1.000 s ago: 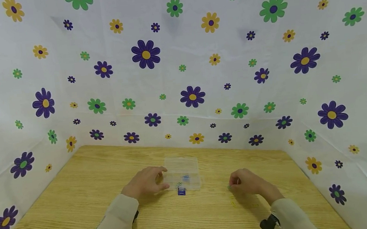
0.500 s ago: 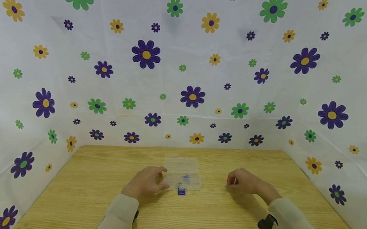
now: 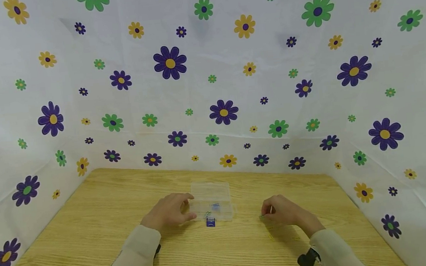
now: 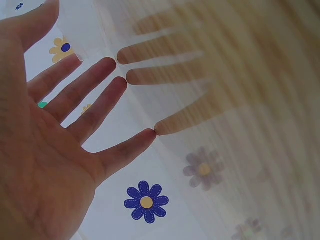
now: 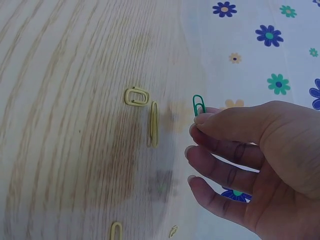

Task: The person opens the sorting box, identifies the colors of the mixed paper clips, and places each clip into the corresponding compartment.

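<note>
My right hand (image 3: 282, 211) pinches a green paper clip (image 5: 198, 104) between thumb and index finger, above the table. In the right wrist view, yellow paper clips (image 5: 154, 124) lie on the table beside that hand. A clear plastic box (image 3: 225, 210) with its lid (image 3: 210, 191) raised at the back stands mid-table. It holds small blue and green pieces, too small to make out fully. My left hand (image 3: 169, 210) is at the box's left side, fingers spread; its fingertips (image 4: 149, 132) rest on the glossy tabletop. Whether it touches the box cannot be told.
A dark blue piece (image 3: 210, 222), perhaps a latch, is at the box's front edge. The wooden table (image 3: 208, 256) is bounded at the back and sides by a white flowered curtain (image 3: 202, 96).
My right hand has shifted slightly to the left with the green paper clip, away from the yellow paper clips. The left hand and the box have stayed in place.
</note>
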Demonstrator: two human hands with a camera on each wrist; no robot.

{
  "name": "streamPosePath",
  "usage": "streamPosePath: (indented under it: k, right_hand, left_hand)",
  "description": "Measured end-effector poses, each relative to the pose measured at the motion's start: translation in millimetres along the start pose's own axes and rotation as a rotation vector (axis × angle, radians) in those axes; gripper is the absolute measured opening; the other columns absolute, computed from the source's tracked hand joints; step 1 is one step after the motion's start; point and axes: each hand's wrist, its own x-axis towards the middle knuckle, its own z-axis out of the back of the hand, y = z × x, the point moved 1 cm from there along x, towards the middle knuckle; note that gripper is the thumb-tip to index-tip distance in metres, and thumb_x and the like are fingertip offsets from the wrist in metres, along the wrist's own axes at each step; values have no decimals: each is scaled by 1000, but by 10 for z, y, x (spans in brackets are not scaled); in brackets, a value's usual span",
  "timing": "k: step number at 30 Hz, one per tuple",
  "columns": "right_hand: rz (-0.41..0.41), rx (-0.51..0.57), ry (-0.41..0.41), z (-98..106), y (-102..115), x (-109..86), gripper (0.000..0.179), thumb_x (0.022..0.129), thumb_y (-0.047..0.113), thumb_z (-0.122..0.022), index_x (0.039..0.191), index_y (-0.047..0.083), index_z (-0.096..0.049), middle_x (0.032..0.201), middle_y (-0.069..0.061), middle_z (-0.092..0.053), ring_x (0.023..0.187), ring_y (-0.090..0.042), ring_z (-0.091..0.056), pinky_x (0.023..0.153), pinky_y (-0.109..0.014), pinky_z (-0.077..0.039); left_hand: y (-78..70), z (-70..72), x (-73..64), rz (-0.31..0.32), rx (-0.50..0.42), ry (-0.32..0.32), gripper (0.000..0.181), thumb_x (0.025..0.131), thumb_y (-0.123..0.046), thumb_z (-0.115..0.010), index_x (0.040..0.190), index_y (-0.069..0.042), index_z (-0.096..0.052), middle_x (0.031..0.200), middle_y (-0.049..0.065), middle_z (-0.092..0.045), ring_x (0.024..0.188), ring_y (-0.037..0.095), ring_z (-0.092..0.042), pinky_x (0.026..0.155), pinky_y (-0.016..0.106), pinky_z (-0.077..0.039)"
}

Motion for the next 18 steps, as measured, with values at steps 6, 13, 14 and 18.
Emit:
streamPosePath:
  k: [6, 13, 14, 18]
  right_hand:
    - [3, 2, 1, 2, 19, 7, 5, 95, 6, -72, 91, 5, -73, 84, 1, -70, 74, -3, -58, 67, -21, -52]
    - [17, 7, 4, -19, 4, 23, 5, 94, 5, -72, 90, 7, -73, 84, 1, -70, 74, -2, -57, 66, -20, -52]
    - [15, 10, 4, -25, -3, 25, 5, 94, 6, -72, 90, 7, -73, 84, 1, -71, 74, -1, -57, 67, -20, -52]
    - [17, 8, -3, -34, -28, 34, 5, 95, 7, -72, 90, 7, -73, 84, 2, -70, 73, 0, -57, 66, -20, -52]
  left_hand:
    - [-3, 3, -1, -9, -2, 1, 58, 90, -45, -77, 135, -10, -64, 115, 4, -70, 105, 21, -63, 99, 48, -53]
    - [10, -13, 6, -11, 2, 2, 59, 91, -46, -76, 136, -10, -64, 118, 5, -70, 108, 23, -64, 102, 49, -53]
    - [12, -15, 7, -12, 3, 3, 59, 91, -46, -76, 136, -10, -64, 118, 5, -70, 108, 22, -64, 101, 49, -53]
    - [10, -14, 12, -15, 9, 1, 59, 91, -45, -76, 136, -10, -63, 117, 5, -70, 107, 22, -64, 101, 49, -53]
